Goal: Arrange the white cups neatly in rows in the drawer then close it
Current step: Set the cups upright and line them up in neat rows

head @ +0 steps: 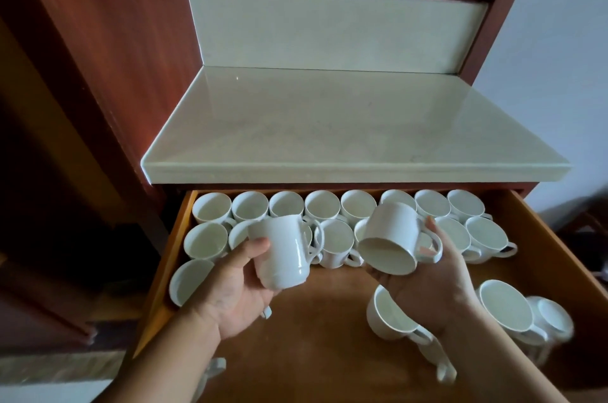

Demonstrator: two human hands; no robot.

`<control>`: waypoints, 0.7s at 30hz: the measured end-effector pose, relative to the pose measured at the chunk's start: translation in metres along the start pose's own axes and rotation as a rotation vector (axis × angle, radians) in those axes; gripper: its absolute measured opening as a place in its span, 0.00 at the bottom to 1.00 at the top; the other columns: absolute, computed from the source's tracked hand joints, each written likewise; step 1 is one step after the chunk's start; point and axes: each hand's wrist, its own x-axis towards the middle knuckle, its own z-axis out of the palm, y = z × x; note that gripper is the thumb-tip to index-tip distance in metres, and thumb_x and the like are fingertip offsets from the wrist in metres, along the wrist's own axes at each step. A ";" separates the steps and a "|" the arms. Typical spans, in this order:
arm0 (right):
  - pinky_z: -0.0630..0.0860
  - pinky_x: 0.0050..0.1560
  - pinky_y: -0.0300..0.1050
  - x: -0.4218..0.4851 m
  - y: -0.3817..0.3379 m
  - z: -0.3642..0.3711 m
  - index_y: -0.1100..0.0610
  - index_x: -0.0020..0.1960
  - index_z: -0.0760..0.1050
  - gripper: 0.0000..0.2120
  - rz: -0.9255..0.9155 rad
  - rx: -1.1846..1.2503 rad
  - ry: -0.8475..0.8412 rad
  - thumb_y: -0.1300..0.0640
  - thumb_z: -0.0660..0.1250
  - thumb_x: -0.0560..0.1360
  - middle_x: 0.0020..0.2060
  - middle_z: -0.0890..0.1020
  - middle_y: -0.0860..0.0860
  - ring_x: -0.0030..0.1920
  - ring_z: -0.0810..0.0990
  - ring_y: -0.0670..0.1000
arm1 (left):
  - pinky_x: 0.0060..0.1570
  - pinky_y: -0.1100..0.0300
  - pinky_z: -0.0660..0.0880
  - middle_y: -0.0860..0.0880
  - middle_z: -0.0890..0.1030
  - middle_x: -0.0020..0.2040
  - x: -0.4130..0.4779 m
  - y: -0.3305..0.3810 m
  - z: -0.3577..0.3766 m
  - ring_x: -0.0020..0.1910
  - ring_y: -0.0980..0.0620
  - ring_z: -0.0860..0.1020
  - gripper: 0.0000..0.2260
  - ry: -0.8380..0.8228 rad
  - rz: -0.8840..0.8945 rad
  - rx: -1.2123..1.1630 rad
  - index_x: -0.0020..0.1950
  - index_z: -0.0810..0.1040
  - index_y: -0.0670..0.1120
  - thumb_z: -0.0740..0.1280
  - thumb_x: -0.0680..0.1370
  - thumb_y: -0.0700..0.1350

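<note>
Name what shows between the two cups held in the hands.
Head view: an upright second-row cup, down in the drawer, shows between the left-hand cup and right-hand cup.

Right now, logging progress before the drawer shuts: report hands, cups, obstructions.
Left hand grips one cup, right hand holds a second cup. Back row lined up; drawer open. Loose cups front right, unsorted.

Bare drawer floor lies open mid-front; cup rows crowd the back, loose cups the right.
</note>
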 end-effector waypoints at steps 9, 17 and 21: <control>0.69 0.63 0.75 0.012 0.008 -0.014 0.60 0.62 0.79 0.25 0.065 0.103 -0.090 0.43 0.64 0.76 0.57 0.82 0.63 0.57 0.80 0.70 | 0.66 0.45 0.74 0.42 0.80 0.68 0.001 0.002 -0.001 0.68 0.42 0.78 0.43 -0.004 0.058 0.243 0.69 0.79 0.49 0.86 0.55 0.51; 0.77 0.56 0.59 0.015 0.010 -0.017 0.62 0.59 0.82 0.20 -0.031 -0.179 -0.114 0.51 0.63 0.75 0.63 0.80 0.65 0.57 0.81 0.64 | 0.51 0.53 0.82 0.42 0.81 0.64 -0.001 0.003 0.002 0.58 0.46 0.83 0.30 -0.100 0.188 0.447 0.68 0.79 0.48 0.76 0.65 0.46; 0.76 0.54 0.55 0.023 0.018 -0.023 0.59 0.62 0.80 0.30 -0.100 -0.316 -0.028 0.46 0.78 0.65 0.59 0.83 0.62 0.55 0.84 0.60 | 0.61 0.46 0.78 0.44 0.81 0.64 0.001 0.000 -0.006 0.65 0.43 0.79 0.33 -0.105 0.244 0.658 0.68 0.77 0.53 0.79 0.63 0.43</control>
